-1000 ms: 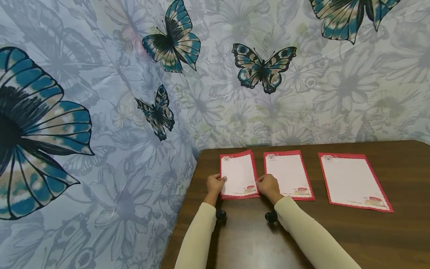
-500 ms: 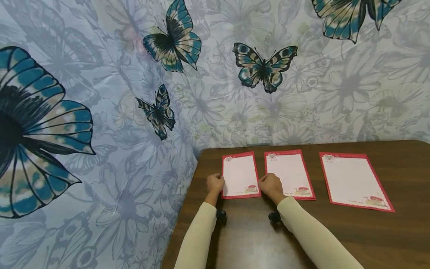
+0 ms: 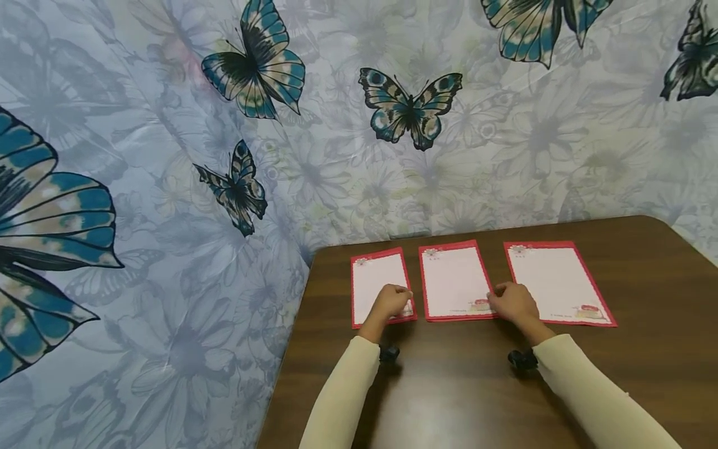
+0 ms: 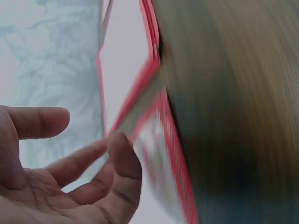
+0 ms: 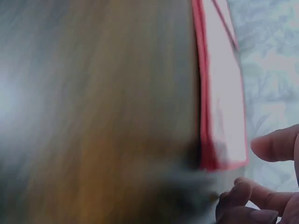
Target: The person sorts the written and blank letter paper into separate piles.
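Observation:
Three red-bordered stacks of printed paper lie in a row on the table: a left stack [image 3: 371,274], a middle stack [image 3: 453,274] and a right stack [image 3: 552,271]. My left hand [image 3: 389,304] is over the lower right part of the left stack, holding nothing. The left wrist view shows its thumb apart from loosely bent fingers [image 4: 125,163]. My right hand [image 3: 515,304] is between the middle and right stacks, at the middle one's lower right corner. In the right wrist view its thumb [image 5: 273,144] and fingers are apart, beside a paper stack's corner [image 5: 224,154].
The brown wooden table [image 3: 449,386] stands against a wall covering [image 3: 320,193] printed with flowers and butterflies. A black device [image 3: 389,353] sits at the left wrist, and another black device [image 3: 521,360] at the right wrist. Both wrist views are blurred.
Both hands have left the side edges of the left stack and moved right, the right hand past the middle stack. The left stack's sheets were evened up earlier. The head view has turned slightly right.

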A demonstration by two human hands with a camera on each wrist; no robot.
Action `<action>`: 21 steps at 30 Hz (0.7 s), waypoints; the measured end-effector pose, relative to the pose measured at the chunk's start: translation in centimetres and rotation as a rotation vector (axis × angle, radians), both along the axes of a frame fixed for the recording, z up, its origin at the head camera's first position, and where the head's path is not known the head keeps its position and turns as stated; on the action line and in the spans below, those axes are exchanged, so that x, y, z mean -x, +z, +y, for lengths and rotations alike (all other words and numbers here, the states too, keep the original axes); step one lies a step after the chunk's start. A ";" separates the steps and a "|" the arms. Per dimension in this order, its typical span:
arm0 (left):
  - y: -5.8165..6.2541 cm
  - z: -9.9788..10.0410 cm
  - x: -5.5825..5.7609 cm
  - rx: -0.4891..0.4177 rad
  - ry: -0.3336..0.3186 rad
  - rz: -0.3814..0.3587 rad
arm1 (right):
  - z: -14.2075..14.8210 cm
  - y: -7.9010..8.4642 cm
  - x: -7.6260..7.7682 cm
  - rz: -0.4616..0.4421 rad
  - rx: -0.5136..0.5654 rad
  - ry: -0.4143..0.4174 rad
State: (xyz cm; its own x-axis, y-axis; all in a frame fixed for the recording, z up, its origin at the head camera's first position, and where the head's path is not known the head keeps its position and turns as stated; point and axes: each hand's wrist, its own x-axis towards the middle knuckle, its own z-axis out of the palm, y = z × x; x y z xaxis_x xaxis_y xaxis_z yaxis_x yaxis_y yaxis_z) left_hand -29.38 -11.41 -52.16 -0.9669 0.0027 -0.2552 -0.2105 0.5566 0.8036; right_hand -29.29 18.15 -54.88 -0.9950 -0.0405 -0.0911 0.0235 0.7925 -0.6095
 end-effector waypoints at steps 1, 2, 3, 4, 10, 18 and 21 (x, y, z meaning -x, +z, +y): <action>-0.1 0.7 -0.1 -0.026 0.002 -0.032 | 0.4 -0.1 -0.1 -0.004 0.009 0.007; -0.2 1.3 -0.2 -0.050 0.005 -0.059 | 0.6 -0.1 -0.3 -0.013 0.018 0.007; -0.3 1.8 -0.2 -0.077 0.011 -0.084 | 0.7 -0.1 -0.4 -0.016 0.026 0.010; -0.5 2.3 -0.2 -0.101 0.018 -0.109 | 0.6 -0.1 -0.5 -0.017 0.034 0.008; -0.8 3.3 -0.3 -0.133 0.013 -0.152 | -0.1 -0.3 -0.8 0.005 0.062 -0.015; -0.4 3.5 -0.6 -0.137 0.020 -0.137 | -0.8 -0.8 -0.7 0.071 0.249 -0.151; -0.3 3.5 -0.7 -0.146 0.021 -0.139 | -0.9 -1.1 -0.6 0.055 0.305 -0.170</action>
State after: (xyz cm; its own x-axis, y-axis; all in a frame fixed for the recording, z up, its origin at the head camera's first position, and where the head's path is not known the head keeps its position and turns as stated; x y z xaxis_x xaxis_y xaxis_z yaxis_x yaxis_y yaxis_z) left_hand -28.69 -7.94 -52.48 -0.9224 0.0295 -0.3851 -0.3360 0.4302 0.8379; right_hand -28.69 17.22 -55.96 -0.9929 0.1095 -0.0463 0.1002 0.5610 -0.8218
